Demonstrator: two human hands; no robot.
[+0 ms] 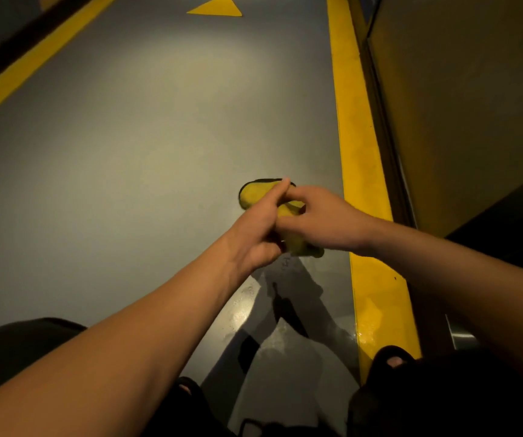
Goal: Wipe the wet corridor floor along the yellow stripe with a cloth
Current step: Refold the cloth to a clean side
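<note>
You are gripping the yellow cloth (285,212) with both your left hand (255,228) and right hand (323,219) at the frame's centre, holding it above the grey floor (128,171), just left of the yellow stripe (361,171). Wet patches (247,304) are shining at lower centre.

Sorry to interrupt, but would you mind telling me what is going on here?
A person crouching on the corridor floor holds a yellow cloth in both hands, the left hand and right hand gripping it above the floor. Wet patches glisten nearer their feet, beside the yellow stripe along the right wall. The cloth is not on the floor at this moment.
</note>
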